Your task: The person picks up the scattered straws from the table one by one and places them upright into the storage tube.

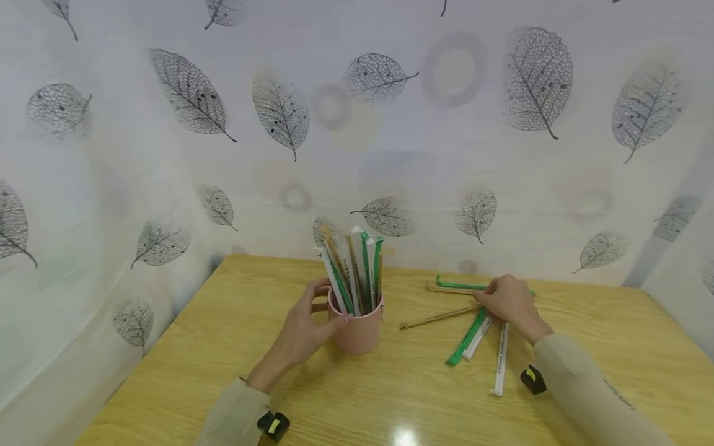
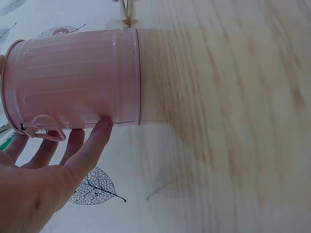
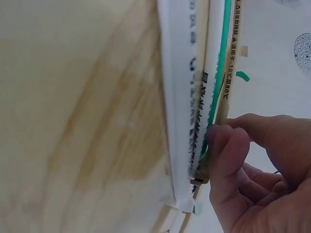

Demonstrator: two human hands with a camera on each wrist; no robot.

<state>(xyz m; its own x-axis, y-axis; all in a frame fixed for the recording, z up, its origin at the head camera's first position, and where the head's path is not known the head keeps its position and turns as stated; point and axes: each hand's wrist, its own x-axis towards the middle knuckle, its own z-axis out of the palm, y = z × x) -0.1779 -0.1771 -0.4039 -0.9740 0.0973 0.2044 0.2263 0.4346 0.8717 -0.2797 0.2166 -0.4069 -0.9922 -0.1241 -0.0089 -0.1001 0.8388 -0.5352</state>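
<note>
A small pink metal bucket (image 1: 357, 335) with loop handles stands upright on the table, holding several paper-wrapped straws (image 1: 365, 272) in white, green and brown. My left hand (image 1: 304, 325) holds the bucket's left side, thumb at the front and fingers curved behind; the left wrist view shows the thumb on its wall. On the right, my right hand (image 1: 510, 303) is over a loose spread of wrapped straws: green (image 1: 467, 337), white (image 1: 501, 362) and brown (image 1: 437, 318). In the right wrist view its curled fingertips pinch at a brown wrapped straw (image 3: 228, 73), partly hiding the contact.
The wooden table (image 1: 251, 291) meets a pale leaf-printed cloth (image 1: 334, 173) at its back and sides. A green straw and a brown one lie near the back edge, beyond my right hand. Small black devices (image 1: 273, 426) sit beside both wrists.
</note>
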